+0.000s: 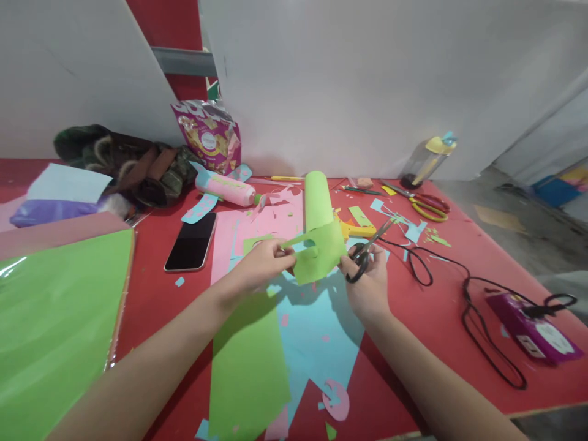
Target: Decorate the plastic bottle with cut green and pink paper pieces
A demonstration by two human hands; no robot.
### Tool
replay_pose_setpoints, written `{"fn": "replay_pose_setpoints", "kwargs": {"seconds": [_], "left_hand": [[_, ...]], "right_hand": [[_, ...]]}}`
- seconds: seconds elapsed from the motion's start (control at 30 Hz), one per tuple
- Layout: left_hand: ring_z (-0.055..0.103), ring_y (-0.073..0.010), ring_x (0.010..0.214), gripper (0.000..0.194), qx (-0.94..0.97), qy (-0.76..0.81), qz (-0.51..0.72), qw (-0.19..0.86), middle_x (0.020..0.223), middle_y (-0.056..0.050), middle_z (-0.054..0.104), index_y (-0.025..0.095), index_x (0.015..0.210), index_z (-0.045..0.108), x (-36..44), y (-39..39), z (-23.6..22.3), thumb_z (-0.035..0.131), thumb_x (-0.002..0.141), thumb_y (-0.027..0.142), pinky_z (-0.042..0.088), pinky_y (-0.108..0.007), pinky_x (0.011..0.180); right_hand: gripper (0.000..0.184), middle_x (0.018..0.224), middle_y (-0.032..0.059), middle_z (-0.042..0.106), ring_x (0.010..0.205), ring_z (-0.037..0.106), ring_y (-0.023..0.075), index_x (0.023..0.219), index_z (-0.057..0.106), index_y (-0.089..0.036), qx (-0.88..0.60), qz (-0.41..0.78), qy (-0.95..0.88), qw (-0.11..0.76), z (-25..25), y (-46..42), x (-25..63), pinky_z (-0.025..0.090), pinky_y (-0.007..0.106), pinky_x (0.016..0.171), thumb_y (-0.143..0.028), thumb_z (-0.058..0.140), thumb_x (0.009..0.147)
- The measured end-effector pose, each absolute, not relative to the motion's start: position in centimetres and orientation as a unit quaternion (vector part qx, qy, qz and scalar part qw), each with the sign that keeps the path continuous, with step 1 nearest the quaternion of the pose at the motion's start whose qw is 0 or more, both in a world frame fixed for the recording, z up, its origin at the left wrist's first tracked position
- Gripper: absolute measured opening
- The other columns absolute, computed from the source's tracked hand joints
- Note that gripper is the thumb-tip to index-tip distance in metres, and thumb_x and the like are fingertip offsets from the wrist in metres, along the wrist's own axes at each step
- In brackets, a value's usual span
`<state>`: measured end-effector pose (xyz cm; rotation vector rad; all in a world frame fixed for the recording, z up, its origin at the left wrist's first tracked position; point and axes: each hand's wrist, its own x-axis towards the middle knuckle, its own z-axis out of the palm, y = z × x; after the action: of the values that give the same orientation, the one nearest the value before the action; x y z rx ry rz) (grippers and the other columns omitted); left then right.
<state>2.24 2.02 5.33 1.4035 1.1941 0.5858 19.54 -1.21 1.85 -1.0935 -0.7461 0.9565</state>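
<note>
My left hand (pixel 264 263) is closed, pinching the left edge of a light green paper sheet (pixel 319 248) held above the red table (pixel 151 294). The sheet's far end curls up into a roll. My right hand (pixel 367 278) grips black-handled scissors (pixel 367 248), whose blades point up and to the right beside the sheet's right edge. Under both hands lie a light blue sheet (pixel 316 331), a green sheet (pixel 248 367) and a pink sheet (pixel 271 226), with paper scraps around them.
A black phone (pixel 192 242) lies left of the pink sheet. A large green sheet (pixel 50 324) covers the near left. A black cable (pixel 473 306) runs to a purple box (pixel 533 327) at the right. Red-yellow scissors (pixel 425 205), a bottle (pixel 427 159), a snack bag (pixel 211 135) and bundled cloth (pixel 124 162) stand at the back.
</note>
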Motion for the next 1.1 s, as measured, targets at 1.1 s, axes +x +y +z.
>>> {"fn": "replay_pose_setpoints", "kwargs": {"seconds": [1.1], "left_hand": [[0.053, -0.0100, 0.054, 0.013, 0.399, 0.530, 0.348, 0.663, 0.052, 0.000, 0.057, 0.015, 0.063, 0.046, 6.7, -1.7, 3.7, 0.051, 0.075, 0.014, 0.035, -0.022, 0.054]], "right_hand": [[0.035, 0.077, -0.0054, 0.047, 0.062, 0.046, 0.0073, 0.074, 0.035, -0.024, -0.497, 0.421, -0.409, 0.639, 1.6, -2.5, 18.3, 0.039, 0.019, 0.050, -0.019, 0.066, 0.059]]}}
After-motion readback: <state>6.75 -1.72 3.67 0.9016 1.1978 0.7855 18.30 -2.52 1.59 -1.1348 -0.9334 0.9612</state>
